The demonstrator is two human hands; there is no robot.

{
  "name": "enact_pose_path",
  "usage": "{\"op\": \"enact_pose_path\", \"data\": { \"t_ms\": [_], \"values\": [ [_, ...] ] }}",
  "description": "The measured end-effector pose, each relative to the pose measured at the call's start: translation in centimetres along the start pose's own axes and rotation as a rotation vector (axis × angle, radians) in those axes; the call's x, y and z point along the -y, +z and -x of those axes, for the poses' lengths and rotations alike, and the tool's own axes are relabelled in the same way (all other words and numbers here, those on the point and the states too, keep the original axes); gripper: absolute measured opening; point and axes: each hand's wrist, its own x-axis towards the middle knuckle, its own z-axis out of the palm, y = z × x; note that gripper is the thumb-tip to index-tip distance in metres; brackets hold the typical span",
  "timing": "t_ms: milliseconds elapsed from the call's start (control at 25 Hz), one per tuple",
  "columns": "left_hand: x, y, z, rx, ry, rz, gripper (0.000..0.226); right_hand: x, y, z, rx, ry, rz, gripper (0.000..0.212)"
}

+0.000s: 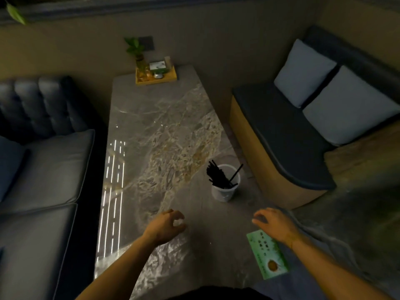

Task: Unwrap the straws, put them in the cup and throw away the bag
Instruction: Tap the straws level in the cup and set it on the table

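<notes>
Head view, left hand (pixel 167 226) fingers loosely curled and empty, right hand (pixel 275 224) fingers spread, possibly touching green packet (pixel 268 256), cup (pixel 225 191) of black straws (pixel 216 174) beyond fingertips.

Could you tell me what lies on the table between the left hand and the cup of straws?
Nothing: in the head view, only bare marble table separates the left hand from the cup holding the black straws.

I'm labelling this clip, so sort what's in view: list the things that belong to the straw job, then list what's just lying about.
Part of the job:
- cup
- black straws standing in it
- left hand, right hand

Just lying about:
- green packet near the table's edge; whether it is the bag is unclear
- wooden tray with a plant
- grey cushions
</notes>
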Motion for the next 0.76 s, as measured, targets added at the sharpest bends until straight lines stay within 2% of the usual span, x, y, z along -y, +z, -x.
{"op": "enact_pose_path", "data": {
  "t_ms": [320,440,600,760],
  "values": [
    [-5.1,-0.4,-1.8,0.063,-0.089,-0.191,0.047,-4.4,-3.2,-3.6,0.045,-0.126,0.158,0.043],
    [-6.4,-1.6,-2.4,0.037,-0.096,-0.214,0.051,-3.4,-4.1,-4.9,0.035,-0.172,0.156,0.057],
    [-8.3,-3.6,-4.1,-0.043,-0.072,-0.204,0.084,0.4,-5.1,-7.0,0.017,-0.235,0.067,0.099],
    [-10.8,-5.1,-6.3,-0.12,0.001,0.152,0.124,4.6,-5.2,-8.9,0.02,-0.282,-0.031,0.124]
  ]
}}
